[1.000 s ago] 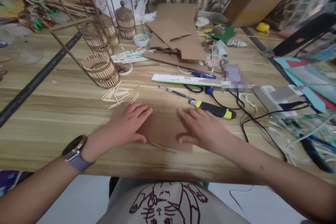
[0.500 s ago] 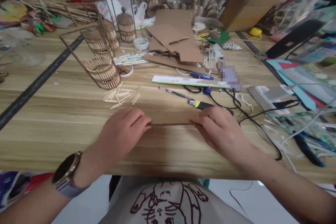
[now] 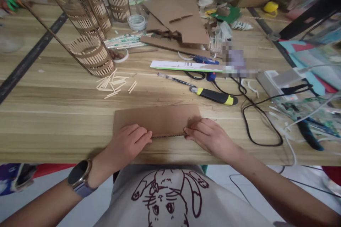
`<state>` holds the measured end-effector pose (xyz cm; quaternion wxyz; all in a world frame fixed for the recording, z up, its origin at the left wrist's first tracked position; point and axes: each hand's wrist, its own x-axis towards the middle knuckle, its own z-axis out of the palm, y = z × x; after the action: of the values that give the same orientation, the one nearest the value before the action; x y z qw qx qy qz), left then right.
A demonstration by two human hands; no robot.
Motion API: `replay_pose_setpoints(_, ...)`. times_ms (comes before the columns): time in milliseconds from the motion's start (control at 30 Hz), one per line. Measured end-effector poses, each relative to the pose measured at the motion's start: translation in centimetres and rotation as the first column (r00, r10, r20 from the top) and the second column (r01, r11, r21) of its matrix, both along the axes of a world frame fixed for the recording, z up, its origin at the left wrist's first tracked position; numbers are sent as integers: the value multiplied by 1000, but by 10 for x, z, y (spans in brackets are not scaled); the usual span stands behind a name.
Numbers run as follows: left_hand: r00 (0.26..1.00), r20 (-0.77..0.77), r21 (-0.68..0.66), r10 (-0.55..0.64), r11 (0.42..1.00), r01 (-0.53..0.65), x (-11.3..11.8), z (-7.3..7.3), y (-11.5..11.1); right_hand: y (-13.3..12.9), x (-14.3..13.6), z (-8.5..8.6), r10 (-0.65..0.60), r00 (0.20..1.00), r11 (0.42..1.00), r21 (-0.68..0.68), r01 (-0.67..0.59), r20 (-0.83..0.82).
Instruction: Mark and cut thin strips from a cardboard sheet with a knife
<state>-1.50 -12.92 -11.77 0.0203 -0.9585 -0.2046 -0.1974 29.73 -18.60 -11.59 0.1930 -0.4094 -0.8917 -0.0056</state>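
A rectangular piece of brown cardboard [image 3: 160,118] lies near the front of the table, its corrugated cut edge facing me. My left hand [image 3: 130,142] grips its near edge on the left, fingers on top and thumb tucked under or out of sight. At the right end of the same edge, my right hand [image 3: 206,134] pinches the cardboard between thumb and fingers. Beyond the cardboard lie a yellow and black utility knife [image 3: 215,95], a pen [image 3: 177,79] and a white ruler-like strip [image 3: 186,66]. Short wooden sticks [image 3: 112,84] are scattered to the left.
Small slatted wooden buckets [image 3: 92,55] with tall handles stand at back left. Cardboard sheets [image 3: 176,10] are piled at the back, with a roll of tape [image 3: 136,22] beside them. A blue glue gun [image 3: 205,59], a power strip [image 3: 277,83] and black cables [image 3: 246,127] occupy the right.
The cardboard has tipped from nearly edge-on to lying flatter, so its broad face shows. Both hands have come lower and closer to me with it. The view has tilted down.
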Motion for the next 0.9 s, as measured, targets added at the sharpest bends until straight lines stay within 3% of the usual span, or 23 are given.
replay_pose_setpoints(300, 995, 92, -102, 38, 994, -28, -1, -4, 7, 8, 3, 7, -33, 985, 984, -181, 2, -167)
replay_pose_setpoints(600, 998, 31, -149, 53, 988, -48, 7, -1, 24, 19, -7, 16, -161, 974, 907, -412, 83, -159)
replay_pose_setpoints(733, 995, -47, -122, 84, 989, -89, 5, -6, 29, 21, -8, 11, -145, 972, 912, -407, 59, -185)
replay_pose_setpoints(900, 997, -55, -180, -46, 983, 35, 1, -8, 30, 20, -7, 9, -150, 959, 925, -376, 50, -242)
